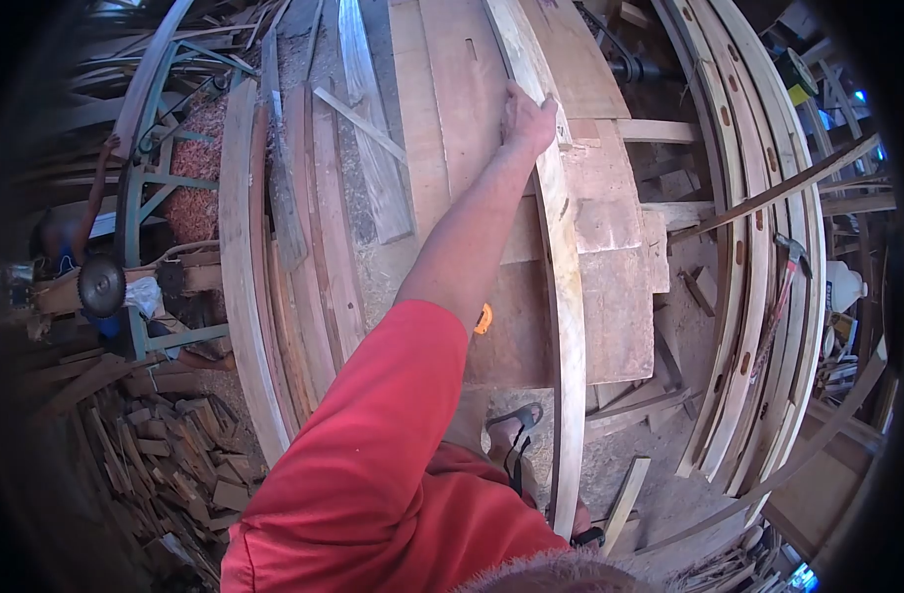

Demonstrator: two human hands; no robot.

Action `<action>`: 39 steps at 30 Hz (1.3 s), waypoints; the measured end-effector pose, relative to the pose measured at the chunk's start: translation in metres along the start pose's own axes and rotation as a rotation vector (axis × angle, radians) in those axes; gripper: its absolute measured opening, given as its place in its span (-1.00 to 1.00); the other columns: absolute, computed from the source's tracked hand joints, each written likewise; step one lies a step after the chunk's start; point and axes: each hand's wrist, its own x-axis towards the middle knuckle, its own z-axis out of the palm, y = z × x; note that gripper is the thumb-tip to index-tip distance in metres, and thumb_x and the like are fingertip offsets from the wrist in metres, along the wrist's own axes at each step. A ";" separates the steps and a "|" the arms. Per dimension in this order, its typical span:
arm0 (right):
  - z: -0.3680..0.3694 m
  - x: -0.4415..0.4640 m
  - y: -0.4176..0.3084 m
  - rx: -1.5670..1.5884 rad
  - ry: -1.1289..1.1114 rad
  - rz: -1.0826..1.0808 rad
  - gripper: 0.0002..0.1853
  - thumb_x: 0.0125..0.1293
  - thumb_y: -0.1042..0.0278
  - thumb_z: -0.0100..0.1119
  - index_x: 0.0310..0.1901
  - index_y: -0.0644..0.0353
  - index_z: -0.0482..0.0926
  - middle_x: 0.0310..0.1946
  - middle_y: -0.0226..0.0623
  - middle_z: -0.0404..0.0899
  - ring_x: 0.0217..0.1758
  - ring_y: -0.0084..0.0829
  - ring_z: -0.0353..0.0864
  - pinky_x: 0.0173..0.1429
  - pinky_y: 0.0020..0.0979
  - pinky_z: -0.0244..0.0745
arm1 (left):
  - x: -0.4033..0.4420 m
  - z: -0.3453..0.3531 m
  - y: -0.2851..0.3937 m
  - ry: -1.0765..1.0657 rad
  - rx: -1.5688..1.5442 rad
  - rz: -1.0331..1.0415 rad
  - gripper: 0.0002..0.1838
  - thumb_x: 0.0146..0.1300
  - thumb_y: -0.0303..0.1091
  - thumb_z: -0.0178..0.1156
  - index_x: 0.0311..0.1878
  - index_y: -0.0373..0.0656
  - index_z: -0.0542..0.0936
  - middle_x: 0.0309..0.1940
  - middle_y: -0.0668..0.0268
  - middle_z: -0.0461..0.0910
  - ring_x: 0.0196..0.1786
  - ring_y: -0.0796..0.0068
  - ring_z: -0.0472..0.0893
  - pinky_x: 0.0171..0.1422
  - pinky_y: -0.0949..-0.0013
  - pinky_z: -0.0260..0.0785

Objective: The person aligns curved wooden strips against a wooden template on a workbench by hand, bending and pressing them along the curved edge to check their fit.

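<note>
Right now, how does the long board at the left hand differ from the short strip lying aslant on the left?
The long board is far longer and wider than the short strip. The left hand grips the long board; no hand touches the short strip. Both are pale wood.

The table [610, 326] fills the middle of the frame, its top made of brown and tan wooden panels with visible seams. A narrow slot shows in a panel at upper center, and pale, dusty patches mark the right part. The right edge is uneven. A long pale board [568, 316] lies lengthwise across it, running past the bottom edge. Left of the board, near the center, is a small orange object [484, 319], partly hidden.
</note>
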 end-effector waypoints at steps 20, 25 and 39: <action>-0.005 0.010 0.004 -0.373 0.047 -0.097 -0.58 0.51 -0.02 0.07 0.12 0.16 0.57 -0.30 -0.23 0.76 -0.26 -0.34 0.77 -0.18 -0.25 0.64 | 0.016 0.009 -0.008 0.074 -0.004 0.078 -0.17 0.28 -0.05 0.27 0.35 -0.48 0.14 0.22 -0.37 0.46 0.28 -0.30 0.51 0.40 -0.08 0.35; 0.015 -0.006 -0.030 -0.142 0.099 -0.017 -0.31 0.56 -0.33 -0.22 -0.12 0.17 0.70 -0.38 -0.29 0.73 -0.36 -0.38 0.70 -0.24 -0.30 0.60 | 0.018 0.007 -0.008 0.059 0.000 0.060 -0.17 0.29 0.01 0.28 0.31 -0.48 0.17 0.18 -0.39 0.49 0.27 -0.32 0.52 0.41 -0.07 0.34; 0.016 0.000 -0.037 -0.067 0.067 -0.046 -0.25 0.56 -0.41 -0.29 -0.14 0.14 0.70 -0.43 -0.32 0.69 -0.41 -0.41 0.67 -0.31 -0.33 0.58 | 0.026 0.004 -0.007 0.058 -0.010 0.048 -0.23 0.27 -0.07 0.26 0.28 -0.47 0.17 0.18 -0.36 0.49 0.23 -0.32 0.53 0.37 -0.10 0.37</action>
